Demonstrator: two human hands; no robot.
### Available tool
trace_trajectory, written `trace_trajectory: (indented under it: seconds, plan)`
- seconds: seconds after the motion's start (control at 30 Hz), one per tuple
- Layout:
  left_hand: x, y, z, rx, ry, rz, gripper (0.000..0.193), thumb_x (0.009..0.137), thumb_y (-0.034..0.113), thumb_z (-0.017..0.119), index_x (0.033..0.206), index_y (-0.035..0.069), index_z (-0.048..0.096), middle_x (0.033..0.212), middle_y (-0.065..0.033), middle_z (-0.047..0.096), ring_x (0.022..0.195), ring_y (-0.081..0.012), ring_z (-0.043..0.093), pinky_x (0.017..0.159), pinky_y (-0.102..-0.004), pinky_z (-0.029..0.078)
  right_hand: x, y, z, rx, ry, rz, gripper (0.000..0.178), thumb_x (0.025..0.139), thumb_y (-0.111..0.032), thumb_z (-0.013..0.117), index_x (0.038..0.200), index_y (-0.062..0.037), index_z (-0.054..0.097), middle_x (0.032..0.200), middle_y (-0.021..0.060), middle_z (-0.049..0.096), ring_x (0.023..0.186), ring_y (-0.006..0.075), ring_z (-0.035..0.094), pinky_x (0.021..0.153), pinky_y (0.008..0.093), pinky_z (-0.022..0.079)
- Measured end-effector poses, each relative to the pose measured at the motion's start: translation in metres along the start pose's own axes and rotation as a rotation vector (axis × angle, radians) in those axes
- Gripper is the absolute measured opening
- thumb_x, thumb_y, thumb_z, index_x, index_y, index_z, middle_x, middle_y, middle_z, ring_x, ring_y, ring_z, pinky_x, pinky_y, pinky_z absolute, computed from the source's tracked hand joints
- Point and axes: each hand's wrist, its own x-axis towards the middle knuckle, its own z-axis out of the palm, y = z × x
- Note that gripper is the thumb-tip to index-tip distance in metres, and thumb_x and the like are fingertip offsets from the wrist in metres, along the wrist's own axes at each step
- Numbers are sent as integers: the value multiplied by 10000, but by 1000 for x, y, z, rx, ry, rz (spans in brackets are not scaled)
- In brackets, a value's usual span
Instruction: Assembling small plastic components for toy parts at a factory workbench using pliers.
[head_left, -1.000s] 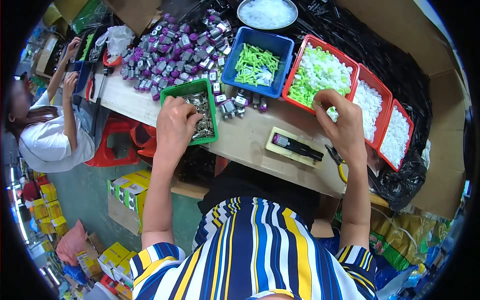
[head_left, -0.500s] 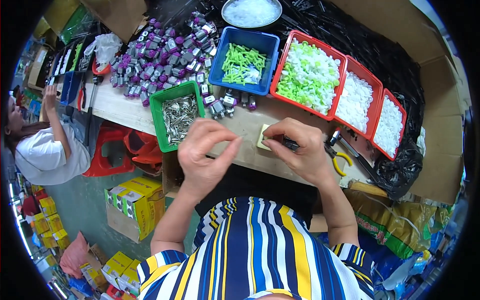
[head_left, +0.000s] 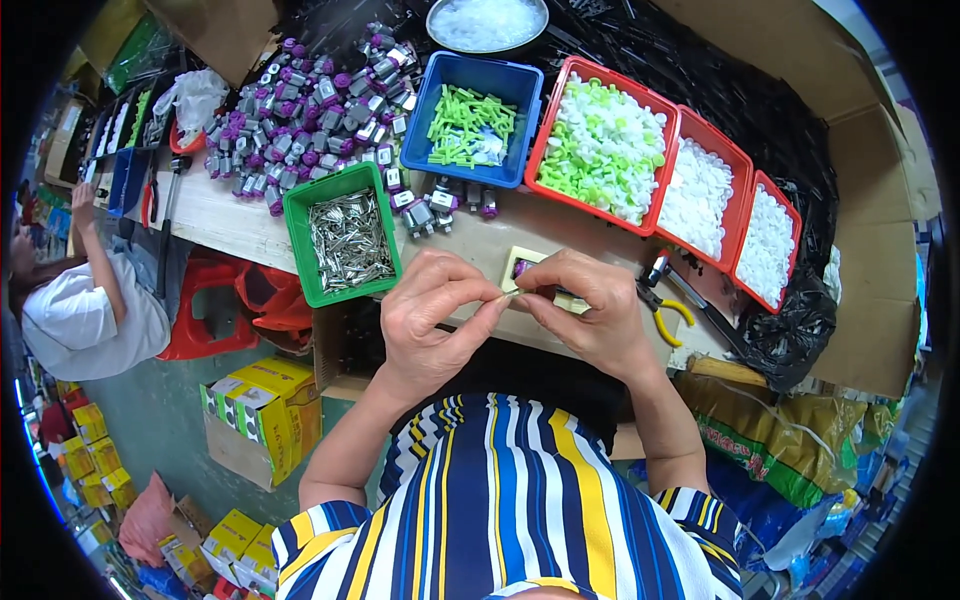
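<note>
My left hand [head_left: 430,318] and my right hand [head_left: 598,312] meet fingertip to fingertip over the front of the bench. Both are closed in a pinch on one small thin part [head_left: 513,293], mostly hidden by the fingers. Just behind the fingertips a cream-coloured block [head_left: 510,256] lies on the bench, partly covered by my right hand. A small purple-and-dark piece [head_left: 521,268] shows in it. To the left of my left hand stands a green bin [head_left: 296,248] of small shiny metal parts [head_left: 350,240].
Behind are a blue bin [head_left: 410,148] with green sticks and red bins [head_left: 652,222] of white and green plastic pieces. Purple-and-grey parts [head_left: 300,125] are heaped at left. Yellow-handled pliers [head_left: 663,315] lie right of my right hand. A person [head_left: 90,310] sits at far left.
My left hand has moved right to meet my right hand, and both now pinch the small part. The purple-and-dark piece has come into sight at the block. The whole view has shifted slightly.
</note>
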Motion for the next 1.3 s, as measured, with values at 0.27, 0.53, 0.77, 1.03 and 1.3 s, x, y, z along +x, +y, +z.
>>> trace_trajectory:
  seconds: [0.27,0.53,0.77,1.03,1.3]
  plan:
    - [1,1,6,35,-17,50,157,689,-22,801,811,21,713,796,-68,649,777,-222,607,689,-319,490,-4,5,-4,-55,5,-60,167,769,31,760,919,12,688,833,114,682,733,218,679,641,309,532]
    - [-9,2,12,50,-61,35,162,686,-36,798,819,16,721,788,-65,649,755,-209,606,634,-297,471,-11,1,3,-300,-1,-237,215,744,5,744,942,-17,662,868,103,665,776,292,652,707,390,512]
    - [-23,0,21,-306,-10,-228,129,761,-58,786,871,-14,734,815,-63,662,778,-162,598,661,-264,460,-23,1,7,26,169,8,185,756,43,770,926,32,698,891,117,712,798,207,700,718,297,549]
    - [-28,-1,20,-362,2,-308,172,752,-41,808,903,-11,730,862,-71,667,814,-155,609,693,-246,463,-29,4,15,166,215,68,124,773,73,743,883,45,693,881,138,706,833,234,694,744,316,547]
    - [-8,-13,18,-263,-260,-141,387,722,103,840,1085,20,737,939,-58,654,936,-195,582,780,-312,469,-33,12,8,72,139,-39,185,769,77,715,932,12,657,901,126,675,812,255,675,693,327,528]
